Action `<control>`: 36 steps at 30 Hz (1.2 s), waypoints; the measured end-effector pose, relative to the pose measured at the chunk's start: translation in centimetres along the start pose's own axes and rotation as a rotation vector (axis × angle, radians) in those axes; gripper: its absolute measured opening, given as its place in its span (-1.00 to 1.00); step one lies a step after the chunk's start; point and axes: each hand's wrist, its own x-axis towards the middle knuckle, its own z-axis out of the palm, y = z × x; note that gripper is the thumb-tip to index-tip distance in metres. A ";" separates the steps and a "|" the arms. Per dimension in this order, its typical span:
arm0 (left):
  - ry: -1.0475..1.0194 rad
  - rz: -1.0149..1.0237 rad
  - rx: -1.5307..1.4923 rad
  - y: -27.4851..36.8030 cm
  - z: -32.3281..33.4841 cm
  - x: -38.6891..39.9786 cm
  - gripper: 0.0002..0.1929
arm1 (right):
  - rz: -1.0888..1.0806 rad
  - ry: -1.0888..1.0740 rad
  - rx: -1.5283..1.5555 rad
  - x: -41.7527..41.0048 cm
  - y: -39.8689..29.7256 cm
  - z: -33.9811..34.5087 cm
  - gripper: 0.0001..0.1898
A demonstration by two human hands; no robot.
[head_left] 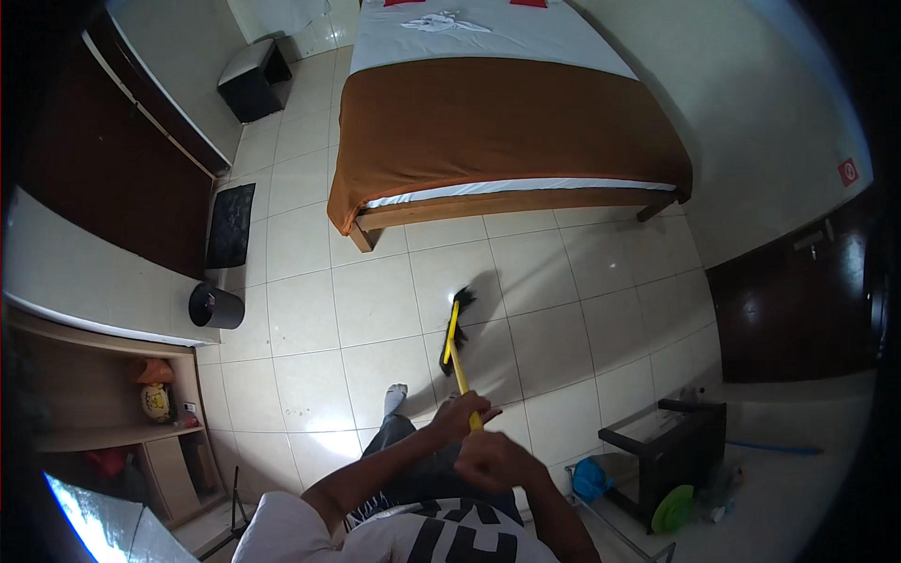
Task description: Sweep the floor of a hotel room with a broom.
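Note:
A broom with a yellow handle [459, 369] slants down from my hands to the tiled floor. Its head [453, 334] has a yellow bar and dark bristles, which rest on the tiles. My left hand [457, 416] grips the handle lower down, one finger sticking out to the right. Closer to my body, my right hand [496, 461] is closed round the handle near its upper end. One foot in a light sock [395, 397] shows to the left of the broom.
Ahead stands a bed with a brown cover [507, 127] and wooden legs. At left are a dark doormat [231, 225], a black bin [217, 307] and a wooden shelf unit [105, 442]. A dark small table [679, 450] and a green plastic item [673, 509] lie at right.

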 end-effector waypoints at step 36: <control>-0.101 -0.100 0.500 -10.9 -7.6 16.9 -0.87 | 0.011 0.454 -0.004 10.8 15.4 -5.7 -0.80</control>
